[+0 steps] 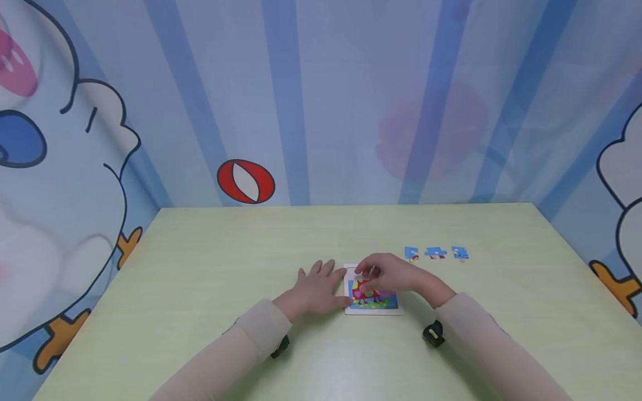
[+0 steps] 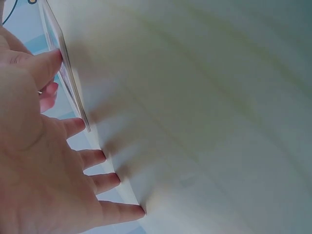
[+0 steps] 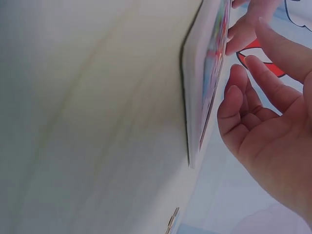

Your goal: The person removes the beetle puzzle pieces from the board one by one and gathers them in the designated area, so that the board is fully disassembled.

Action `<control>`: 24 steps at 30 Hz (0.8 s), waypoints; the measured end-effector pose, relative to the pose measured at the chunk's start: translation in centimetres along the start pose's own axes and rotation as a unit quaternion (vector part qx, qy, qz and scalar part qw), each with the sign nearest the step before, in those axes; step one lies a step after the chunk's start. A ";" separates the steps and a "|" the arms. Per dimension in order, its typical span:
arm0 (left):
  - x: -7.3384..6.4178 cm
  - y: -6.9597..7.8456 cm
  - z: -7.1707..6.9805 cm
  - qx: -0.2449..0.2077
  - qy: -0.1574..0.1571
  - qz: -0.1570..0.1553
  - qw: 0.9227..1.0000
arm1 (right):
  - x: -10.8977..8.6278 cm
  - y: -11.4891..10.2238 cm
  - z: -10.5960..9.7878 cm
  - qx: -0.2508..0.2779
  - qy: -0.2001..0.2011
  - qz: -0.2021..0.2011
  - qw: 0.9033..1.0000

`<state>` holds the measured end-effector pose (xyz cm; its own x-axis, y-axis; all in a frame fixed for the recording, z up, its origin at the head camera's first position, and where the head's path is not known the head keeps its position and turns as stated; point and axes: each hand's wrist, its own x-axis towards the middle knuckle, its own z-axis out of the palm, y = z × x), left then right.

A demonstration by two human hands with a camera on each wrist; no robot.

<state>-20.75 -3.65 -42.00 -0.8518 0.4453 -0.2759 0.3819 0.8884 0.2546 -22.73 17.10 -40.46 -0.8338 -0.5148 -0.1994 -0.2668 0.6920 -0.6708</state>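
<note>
A small white-framed jigsaw board [image 1: 373, 312] lies flat on the table, its picture showing a red spotted figure on green ground. Beside its left edge, my left hand [image 1: 318, 291] rests with spread, straight fingers; the left wrist view has the thumb [image 2: 48, 62] and forefinger touching the board's rim. My right hand [image 1: 388, 273] hovers over the board's upper part and covers some of the picture. In the right wrist view, the right hand's fingers [image 3: 234, 105] are loosely bent, thumb and forefinger apart, with nothing visible between them.
Three loose blue jigsaw pieces, a left one [image 1: 411, 253], a middle one [image 1: 436, 253] and a right one [image 1: 460, 253], lie in a row beyond my right hand. The pale table [image 1: 210, 267] ends at a striped blue backdrop [image 1: 341, 111].
</note>
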 end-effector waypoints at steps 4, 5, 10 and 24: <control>-0.1 0.1 -0.1 0.000 0.001 0.001 1.000 | 0.2 0.1 0.2 -0.008 -0.002 0.010 1.000; -0.1 0.1 -0.1 -0.001 0.002 0.001 1.000 | 0.2 0.1 0.2 -0.012 -0.004 0.010 1.000; -0.2 0.1 -0.1 -0.002 0.002 0.005 1.000 | 0.5 0.0 0.3 -0.016 -0.012 0.025 0.999; -0.5 0.2 -0.4 -0.001 0.002 0.013 1.000 | 0.9 0.2 0.4 -0.016 -0.029 0.028 0.999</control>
<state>-20.43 -3.72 -41.47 -0.8436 0.4671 -0.2648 0.4027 0.8766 0.2634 -23.37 16.53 -41.06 -0.8189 -0.5028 -0.2769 -0.2366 0.7352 -0.6352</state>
